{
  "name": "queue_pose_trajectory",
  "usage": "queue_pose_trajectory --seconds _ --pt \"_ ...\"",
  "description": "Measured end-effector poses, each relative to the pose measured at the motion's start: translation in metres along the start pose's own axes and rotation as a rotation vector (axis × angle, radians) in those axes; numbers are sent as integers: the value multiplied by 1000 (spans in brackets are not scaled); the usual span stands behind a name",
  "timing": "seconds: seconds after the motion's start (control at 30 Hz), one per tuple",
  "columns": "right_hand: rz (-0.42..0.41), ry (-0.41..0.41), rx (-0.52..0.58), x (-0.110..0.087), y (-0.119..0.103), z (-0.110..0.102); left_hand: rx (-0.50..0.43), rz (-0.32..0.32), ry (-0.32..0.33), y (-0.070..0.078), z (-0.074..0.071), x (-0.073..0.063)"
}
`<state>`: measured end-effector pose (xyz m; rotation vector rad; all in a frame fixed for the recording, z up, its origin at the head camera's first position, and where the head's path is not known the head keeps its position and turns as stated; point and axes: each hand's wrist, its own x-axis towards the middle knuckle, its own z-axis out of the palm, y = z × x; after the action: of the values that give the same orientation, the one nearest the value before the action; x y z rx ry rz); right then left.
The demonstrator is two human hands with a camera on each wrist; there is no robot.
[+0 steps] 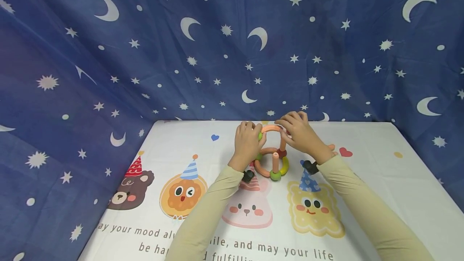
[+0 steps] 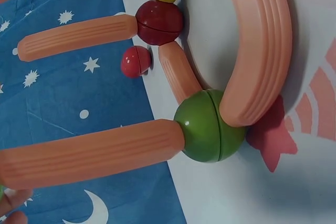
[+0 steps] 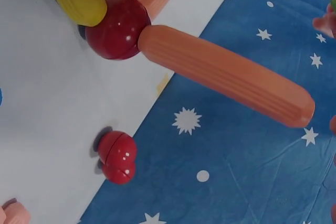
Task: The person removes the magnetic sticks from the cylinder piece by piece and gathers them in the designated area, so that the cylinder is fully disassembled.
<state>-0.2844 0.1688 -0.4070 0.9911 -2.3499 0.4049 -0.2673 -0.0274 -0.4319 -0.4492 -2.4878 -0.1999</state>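
Note:
A building toy of sticks and balls stands on the table; its base is a ring of orange curved sticks (image 1: 262, 168) and a yellow one (image 1: 284, 166), joined by green and red balls. Orange straight sticks (image 1: 275, 162) rise from some of the balls. My left hand (image 1: 247, 142) grips a green ball (image 1: 260, 136) atop one upright stick (image 2: 94, 153). From that ball a curved orange stick (image 1: 272, 127) arches across to my right hand (image 1: 299, 134), which pinches its far end. Just below, the straight stick (image 3: 226, 74) on the dark red ball (image 3: 118, 27) has a bare top end.
Loose red balls (image 3: 118, 156) lie on the table behind the toy. An orange piece (image 1: 331, 147) lies beside the right wrist. The white cloth (image 1: 377, 180) has printed cartoon figures, and a blue star-patterned curtain (image 1: 224, 79) hangs at the back and left.

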Motion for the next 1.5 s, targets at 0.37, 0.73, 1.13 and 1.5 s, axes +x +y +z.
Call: queue_pose_trajectory --seconds 0.37,0.73,1.13,1.5 --pt "-57 9 -34 1 -4 7 -32 48 18 -3 3 0" --pt "-59 17 -18 -2 -3 13 -76 85 -130 -9 -7 2" --pt "-23 7 19 -5 -1 14 -74 99 -185 -10 -7 -3" --pt "-107 28 18 -9 1 14 -115 123 -150 -9 -3 -7"
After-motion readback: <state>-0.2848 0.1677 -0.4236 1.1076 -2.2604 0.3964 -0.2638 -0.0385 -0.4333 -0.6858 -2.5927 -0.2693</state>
